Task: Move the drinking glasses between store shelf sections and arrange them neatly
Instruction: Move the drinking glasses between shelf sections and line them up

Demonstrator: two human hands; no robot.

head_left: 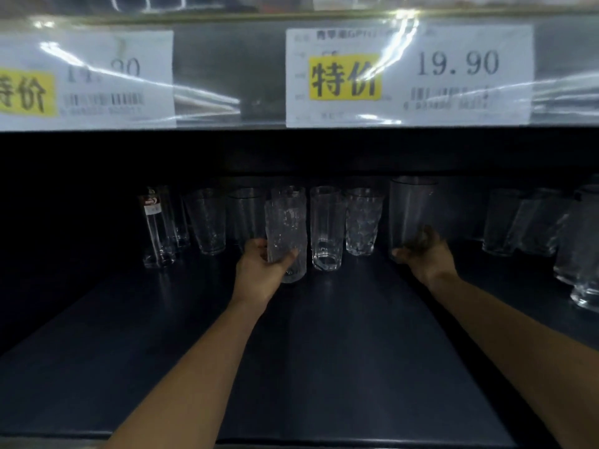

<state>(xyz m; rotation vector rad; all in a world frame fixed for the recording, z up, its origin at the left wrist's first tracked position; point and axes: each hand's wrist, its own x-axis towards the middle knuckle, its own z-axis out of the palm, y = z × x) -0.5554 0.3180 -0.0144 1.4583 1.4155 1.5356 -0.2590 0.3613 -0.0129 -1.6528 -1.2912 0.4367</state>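
Both glasses in hand are at the back of the dark shelf (324, 351), in line with the row (327, 228) of glasses standing there.

- Left hand (259, 270): fingers (256, 246) and thumb are wrapped round the lower half of the textured glass (287, 222), just left of a tall clear one in the row.
- Right hand (424, 254): fingers are curled round the lower part of the plain glass (410, 205), which is blurred. This glass is at the right end of the row, apart from a further group (518, 222) to the right.
- It cannot be told whether either base rests on the shelf.

Handling, as judged:

- The glasses are rigid, brittle and moderately light.
- The plain wall is probably slippery, while the textured wall offers more grip.
- Hold each glass round the body, low to mid height, and not by the rim.
- Neighbours stand close together, so contact between glasses risks chipping or toppling.
- Set each glass down base-flat and keep it upright.
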